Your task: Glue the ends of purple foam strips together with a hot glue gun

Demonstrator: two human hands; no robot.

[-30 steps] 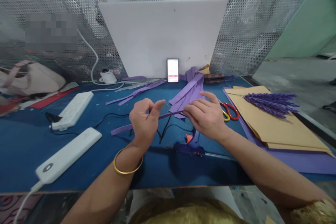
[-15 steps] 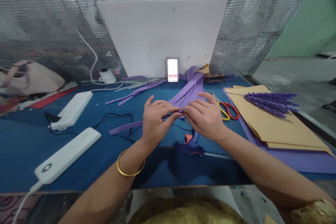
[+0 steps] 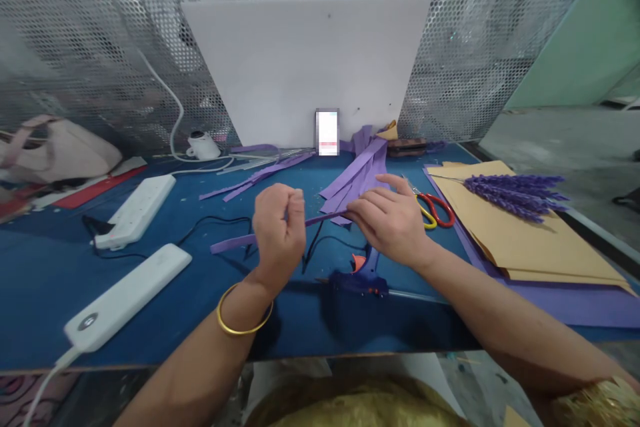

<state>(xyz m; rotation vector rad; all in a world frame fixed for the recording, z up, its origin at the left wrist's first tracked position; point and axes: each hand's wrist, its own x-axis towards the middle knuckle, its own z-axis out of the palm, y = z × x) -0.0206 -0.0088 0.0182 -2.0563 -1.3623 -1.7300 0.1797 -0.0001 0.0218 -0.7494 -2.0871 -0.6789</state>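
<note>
My left hand (image 3: 279,230) is closed in a fist around a long purple foam strip (image 3: 325,218) held just above the blue table (image 3: 60,280). My right hand (image 3: 390,223) pinches the same strip at its right end, fingers pressed together. The strip's loose left end (image 3: 231,243) trails on the table. A pile of more purple strips (image 3: 357,177) lies just behind my right hand. A blue glue gun (image 3: 361,275) lies on the table below my hands.
Red-and-yellow scissors (image 3: 434,209) lie right of my right hand. Brown paper sheets (image 3: 525,240) with a lavender bunch (image 3: 515,190) sit at the right on a purple sheet. Two white power strips (image 3: 134,209) (image 3: 125,297) and black cable lie at the left. A white board (image 3: 310,67) stands behind.
My left hand slid right along the strip to meet my right hand, then drew back left and closed into a fist. The right hand stayed put.
</note>
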